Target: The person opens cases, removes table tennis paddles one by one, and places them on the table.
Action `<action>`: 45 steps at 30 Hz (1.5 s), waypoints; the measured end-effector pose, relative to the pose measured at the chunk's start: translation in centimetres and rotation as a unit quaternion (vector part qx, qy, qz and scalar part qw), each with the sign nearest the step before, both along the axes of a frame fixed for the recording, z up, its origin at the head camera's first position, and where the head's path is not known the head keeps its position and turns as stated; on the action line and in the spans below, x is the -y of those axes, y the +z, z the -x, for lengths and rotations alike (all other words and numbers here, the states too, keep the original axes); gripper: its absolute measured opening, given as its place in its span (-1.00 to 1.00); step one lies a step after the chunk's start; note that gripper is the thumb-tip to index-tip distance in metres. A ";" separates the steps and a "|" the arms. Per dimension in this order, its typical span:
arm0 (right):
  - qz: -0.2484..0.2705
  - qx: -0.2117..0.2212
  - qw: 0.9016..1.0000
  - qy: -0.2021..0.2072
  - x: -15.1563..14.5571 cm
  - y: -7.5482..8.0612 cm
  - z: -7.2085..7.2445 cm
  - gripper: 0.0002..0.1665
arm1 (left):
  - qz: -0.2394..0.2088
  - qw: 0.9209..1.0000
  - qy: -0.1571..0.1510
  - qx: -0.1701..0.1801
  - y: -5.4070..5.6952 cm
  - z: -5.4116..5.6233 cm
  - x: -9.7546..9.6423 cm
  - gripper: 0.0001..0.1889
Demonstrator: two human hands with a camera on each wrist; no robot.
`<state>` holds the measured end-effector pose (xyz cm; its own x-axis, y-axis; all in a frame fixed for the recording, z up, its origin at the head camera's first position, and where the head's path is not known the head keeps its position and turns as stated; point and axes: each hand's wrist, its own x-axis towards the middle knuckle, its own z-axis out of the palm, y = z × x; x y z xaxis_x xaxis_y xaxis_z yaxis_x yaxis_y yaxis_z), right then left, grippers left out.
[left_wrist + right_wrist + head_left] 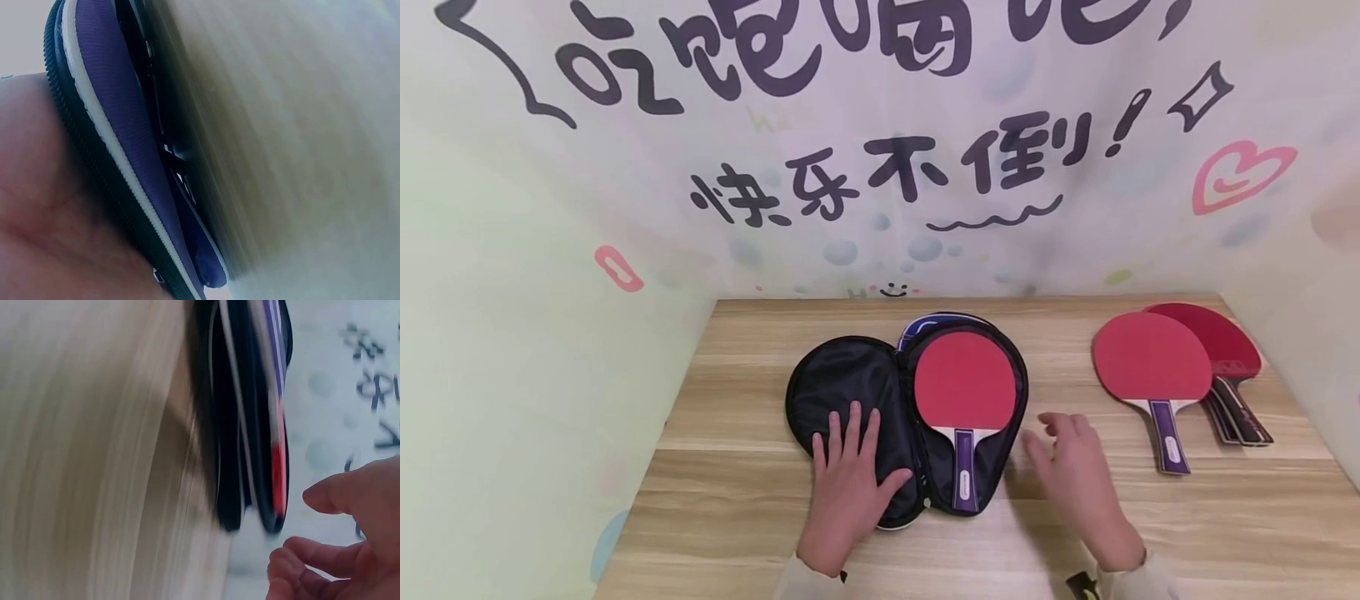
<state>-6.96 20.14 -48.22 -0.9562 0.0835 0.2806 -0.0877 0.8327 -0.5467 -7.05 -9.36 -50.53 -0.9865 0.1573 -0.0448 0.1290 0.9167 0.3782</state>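
An unzipped paddle case [857,375] lies spread on the table, its black lining facing up. In its right half rests a red table tennis paddle [965,379] with a purple handle. My left hand [848,492] lies flat on the case's left half, fingers spread. In the left wrist view the purple outer side of the case [119,94] shows, with a zipper along its edge. My right hand [1075,475] hovers just right of the case, fingers loosely bent and holding nothing. From the right wrist view, thumb and fingers of that hand [356,531] stand apart beside the case's edge.
Two more red paddles are on the right: one with a purple handle [1152,358] overlaps another with a dark handle [1243,412], which may have more beneath it. A blue rounded edge [917,329] shows behind the case. A printed wall sheet [820,267] rises behind the table [722,500].
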 end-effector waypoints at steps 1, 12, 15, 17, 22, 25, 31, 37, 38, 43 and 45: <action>0.000 0.000 1.000 0.008 0.7 0.0 -0.1 -0.65 | 0.000 1.000 0.000 0.000 0.0 0.0 0.0 -0.07; 0.002 0.028 0.998 0.057 5.5 -1.0 -0.6 -0.79 | -0.001 1.000 -0.002 0.001 0.0 0.0 0.1 -0.07; -0.008 0.034 0.997 0.063 6.0 -1.2 -0.7 -0.75 | -0.002 1.000 -0.002 0.000 0.1 0.0 0.1 -0.07; -0.017 0.046 0.997 0.063 6.3 -1.2 -0.8 -0.70 | -0.003 1.000 -0.002 -0.001 0.1 0.0 0.1 -0.07; -0.061 0.081 0.993 0.053 7.1 -1.2 -1.1 -0.49 | -0.002 1.000 -0.004 0.002 0.1 0.0 0.2 -0.07; -0.096 0.090 0.990 0.045 7.5 -1.4 -1.2 -0.38 | -0.001 1.000 -0.005 0.005 0.1 0.0 0.2 -0.07; -0.117 0.081 0.989 0.037 8.1 -1.8 -1.4 -0.36 | 0.000 1.000 -0.005 0.007 0.1 0.0 0.2 -0.07; -0.082 0.086 0.992 0.035 8.0 -1.7 -1.5 -0.48 | -0.001 1.000 -0.005 0.008 0.1 0.0 0.2 -0.07; -0.073 0.087 0.993 0.035 8.0 -1.6 -1.4 -0.50 | -0.001 1.000 -0.005 0.009 0.1 0.0 0.2 -0.07; -0.029 0.083 0.996 0.033 7.5 -1.2 -1.3 -0.61 | 0.000 1.000 -0.006 0.009 0.0 0.1 0.2 -0.07; -0.019 0.077 0.996 0.028 7.1 -1.0 -1.2 -0.64 | -0.001 1.000 -0.006 0.009 -0.1 0.1 0.3 -0.07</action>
<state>-5.72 13.03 -49.21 -0.9911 0.0205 0.1317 -0.0522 0.8492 -0.5254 -7.15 -9.62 -50.61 -0.9835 0.1701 -0.0619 0.1342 0.9145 0.3818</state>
